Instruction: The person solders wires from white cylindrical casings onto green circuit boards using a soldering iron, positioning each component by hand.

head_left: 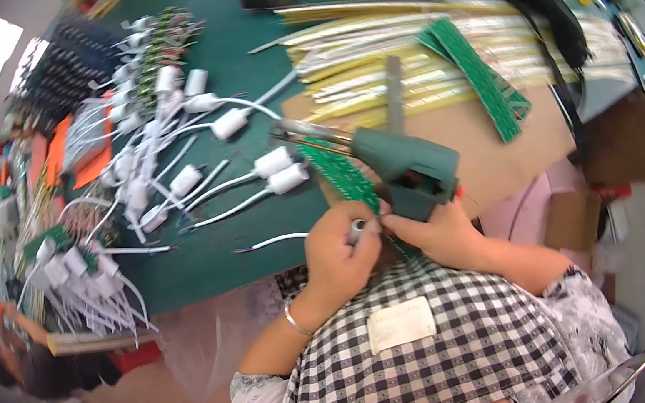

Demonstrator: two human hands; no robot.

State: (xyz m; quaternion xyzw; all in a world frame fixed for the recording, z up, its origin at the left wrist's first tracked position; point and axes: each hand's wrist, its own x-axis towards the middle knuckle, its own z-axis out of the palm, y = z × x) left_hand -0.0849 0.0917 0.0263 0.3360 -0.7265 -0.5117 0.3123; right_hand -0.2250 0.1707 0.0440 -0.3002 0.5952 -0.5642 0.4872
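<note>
In the middle, close to my body, both hands are together at the lower end of a green circuit board strip (339,172). My left hand (338,256) is closed around a small pale cylindrical piece (357,231); a white cable (274,240) sticks out to the left behind that hand. My right hand (453,238) is closed, its thumb and fingertips pinching at the strip. Right behind it is a green soldering gun (404,156), tip toward the upper left; whether my fingers touch its handle is hidden.
White cylindrical caps with cables (280,170) lie in heaps on the left of the green table (214,265). On brown cardboard (469,166) at right are foil-like strips (361,69), more green boards (476,80) and a metal ruler (395,93). A black pouch (541,11) lies beyond.
</note>
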